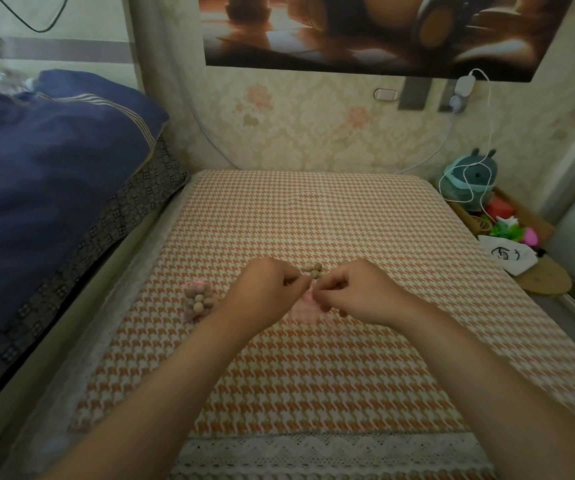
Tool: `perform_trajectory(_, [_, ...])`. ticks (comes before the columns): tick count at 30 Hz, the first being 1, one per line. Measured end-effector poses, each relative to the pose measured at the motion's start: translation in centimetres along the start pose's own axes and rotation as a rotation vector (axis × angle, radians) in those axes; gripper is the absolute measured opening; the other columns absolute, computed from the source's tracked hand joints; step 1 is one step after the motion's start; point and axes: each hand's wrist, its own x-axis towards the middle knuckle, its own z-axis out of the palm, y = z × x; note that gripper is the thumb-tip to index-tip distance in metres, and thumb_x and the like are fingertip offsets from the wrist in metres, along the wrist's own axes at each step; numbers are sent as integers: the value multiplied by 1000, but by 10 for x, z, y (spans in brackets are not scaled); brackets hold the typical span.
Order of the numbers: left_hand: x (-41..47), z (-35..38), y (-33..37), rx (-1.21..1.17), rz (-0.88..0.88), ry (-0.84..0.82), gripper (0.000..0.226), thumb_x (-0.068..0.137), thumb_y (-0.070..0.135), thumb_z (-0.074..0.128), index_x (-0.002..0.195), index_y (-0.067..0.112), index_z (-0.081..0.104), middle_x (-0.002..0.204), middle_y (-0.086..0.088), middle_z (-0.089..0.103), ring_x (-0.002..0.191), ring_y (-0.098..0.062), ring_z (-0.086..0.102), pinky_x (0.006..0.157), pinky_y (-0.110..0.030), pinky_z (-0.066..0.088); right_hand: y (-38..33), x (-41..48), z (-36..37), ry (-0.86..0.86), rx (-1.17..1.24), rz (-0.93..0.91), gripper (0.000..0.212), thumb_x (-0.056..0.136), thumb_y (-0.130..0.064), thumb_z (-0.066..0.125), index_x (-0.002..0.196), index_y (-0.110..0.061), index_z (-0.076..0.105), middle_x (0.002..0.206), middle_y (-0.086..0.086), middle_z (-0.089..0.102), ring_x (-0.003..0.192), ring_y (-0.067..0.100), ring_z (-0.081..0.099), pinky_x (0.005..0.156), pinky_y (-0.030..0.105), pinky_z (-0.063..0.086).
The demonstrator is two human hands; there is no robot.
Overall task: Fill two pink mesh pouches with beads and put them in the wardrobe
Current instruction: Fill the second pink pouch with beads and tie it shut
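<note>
A pink mesh pouch (305, 308) lies on the orange houndstooth cloth (314, 375), mostly hidden under my hands. My left hand (265, 289) and my right hand (352, 292) both pinch its upper edge, fingers closed, almost touching each other. A few tan wooden beads (313, 270) sit just beyond my fingertips. To the left, a second pink mesh pouch (197, 301) lies on the cloth, bulging with tan beads, some showing at its mouth. No wardrobe is in view.
A bed with a dark blue quilt (54, 174) runs along the left. On the right, a box holds a teal plush toy (469, 178), a white cable, artificial flowers and a white bag (508, 258). A wallpapered wall stands behind.
</note>
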Motion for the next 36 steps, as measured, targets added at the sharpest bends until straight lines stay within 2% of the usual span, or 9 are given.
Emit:
perform_trajectory(3, [-2, 3, 3, -98, -73, 7, 13, 86, 23, 71, 75, 21, 78, 73, 9, 72, 66, -2, 64, 60, -18, 53, 2, 1, 2, 36, -36, 13, 10, 87, -24, 75, 80, -26, 83, 68, -13, 73, 60, 12, 65, 60, 30, 56])
perform_trajectory(6, [-4, 7, 5, -185, -120, 15, 8, 83, 17, 75, 86, 23, 79, 77, 15, 70, 70, 4, 63, 58, -6, 46, 2, 2, 7, 116, -55, 29, 8, 86, -30, 74, 80, -30, 79, 71, -8, 74, 62, 10, 66, 63, 33, 57])
perform_trajectory(9, [-3, 9, 6, -228, -146, 19, 10, 81, 16, 75, 82, 26, 75, 72, 10, 70, 65, 0, 65, 53, -10, 43, 1, 3, 13, 146, -66, 42, 8, 87, -39, 76, 83, -34, 72, 78, -11, 72, 68, 9, 69, 67, 34, 60])
perform_trajectory(16, [-5, 11, 11, -76, -66, -11, 25, 85, 4, 56, 79, 25, 69, 73, 6, 63, 64, -16, 62, 54, -27, 51, -1, 8, 14, 165, -130, 98, 13, 85, -27, 73, 86, -33, 62, 88, -12, 67, 79, 14, 68, 75, 38, 59])
perform_trajectory(21, [-5, 9, 10, 130, 94, -18, 31, 91, 8, 52, 96, 25, 78, 79, 16, 43, 79, -8, 50, 66, -20, 40, 3, 6, 10, 113, -141, -35, 15, 91, -25, 70, 88, -25, 56, 85, -6, 63, 66, 14, 56, 62, 33, 49])
perform_trajectory(25, [-5, 3, 7, 207, 111, -176, 29, 94, 18, 50, 99, 23, 78, 104, 2, 64, 106, -14, 58, 76, -22, 43, 7, 4, 3, 24, -15, -82, 17, 94, -14, 69, 86, -26, 59, 80, 0, 64, 59, 14, 57, 56, 29, 52])
perform_trajectory(29, [-5, -4, 4, 208, 155, -270, 22, 89, 30, 54, 90, 21, 74, 90, 11, 57, 81, -8, 57, 75, -36, 53, 7, 4, 1, -48, -81, -114, 25, 97, -11, 64, 85, -32, 71, 85, -2, 72, 63, 11, 59, 61, 30, 53])
perform_trajectory(34, [-4, -9, -4, 109, 219, -291, 15, 85, 34, 71, 89, 19, 73, 86, 12, 61, 80, -6, 60, 77, -33, 55, 5, 0, -4, -178, -146, -79, 28, 93, -19, 58, 94, -40, 77, 88, -3, 76, 65, 14, 59, 61, 33, 51])
perform_trajectory(36, [-3, -9, -6, 80, 230, -290, 14, 85, 33, 74, 89, 20, 74, 86, 11, 62, 80, -6, 61, 77, -33, 55, 4, -3, -4, -213, -141, -102, 19, 89, -28, 66, 98, -40, 76, 91, -6, 74, 66, 3, 59, 63, 24, 49])
